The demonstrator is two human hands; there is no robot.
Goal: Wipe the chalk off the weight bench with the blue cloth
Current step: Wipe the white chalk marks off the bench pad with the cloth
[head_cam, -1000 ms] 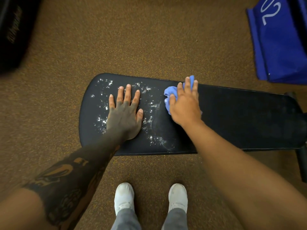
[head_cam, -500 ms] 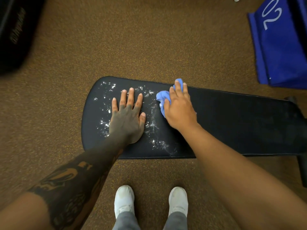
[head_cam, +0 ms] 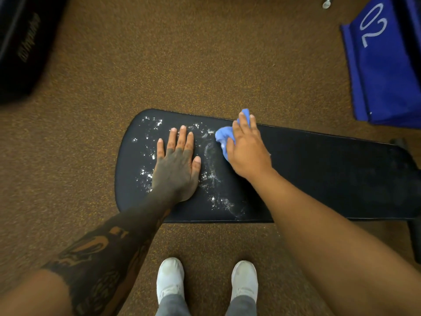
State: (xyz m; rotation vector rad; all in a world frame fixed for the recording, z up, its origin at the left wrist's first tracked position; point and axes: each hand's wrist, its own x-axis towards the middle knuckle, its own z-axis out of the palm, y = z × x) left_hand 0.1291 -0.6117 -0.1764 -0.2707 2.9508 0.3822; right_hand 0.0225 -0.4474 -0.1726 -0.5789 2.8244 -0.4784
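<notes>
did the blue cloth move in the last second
Yes: the blue cloth, under the right hand, has slid left along the bench, closer to the flat left hand.

Matt black padded bench (head_cam: 319,174) carries powdery white chalk (head_cam: 211,176) beside the fingers; soft crumpled blue cloth (head_cam: 222,135); speckled rough floor (head_cam: 182,65).
</notes>
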